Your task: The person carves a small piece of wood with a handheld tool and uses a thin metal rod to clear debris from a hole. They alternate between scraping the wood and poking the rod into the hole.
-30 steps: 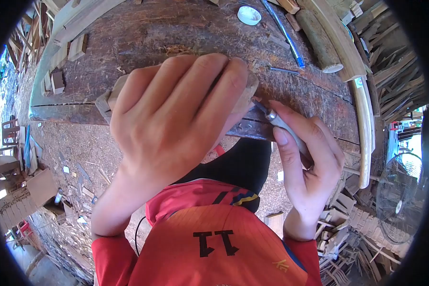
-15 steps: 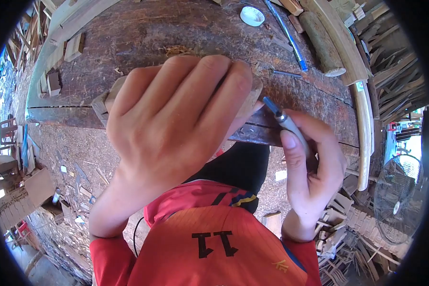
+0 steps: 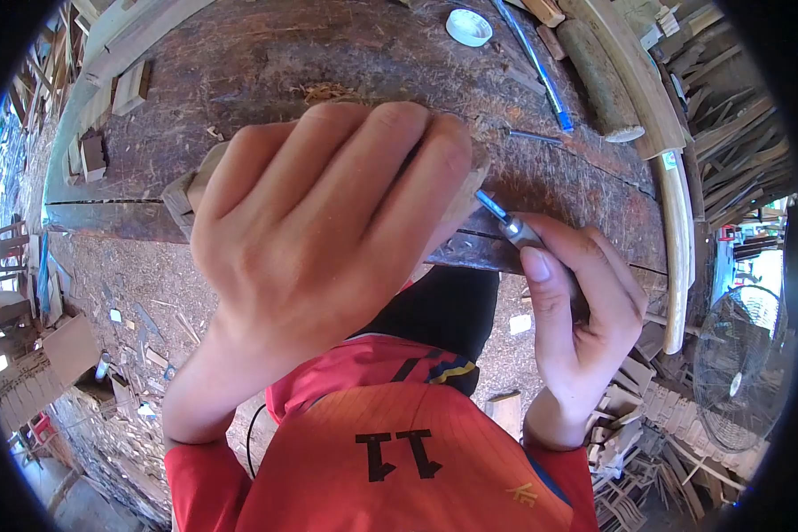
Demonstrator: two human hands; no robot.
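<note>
The table (image 3: 275, 58) is biggest. The wood (image 3: 180, 194) is at its near edge. The left hand (image 3: 328, 217) grips the wood from above, probably to keep it still. The right hand (image 3: 590, 284) pinches the tool (image 3: 512, 228), its tip pointing left at the wood, likely for careful aim.

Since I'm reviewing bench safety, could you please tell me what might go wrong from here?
The metal-tipped tool in the right hand points toward the left hand; if it slipped, it might cut that hand.

The wooden piece appears steadied only by the left hand, near the front edge of the bench, so it could shift under pressure.
</note>
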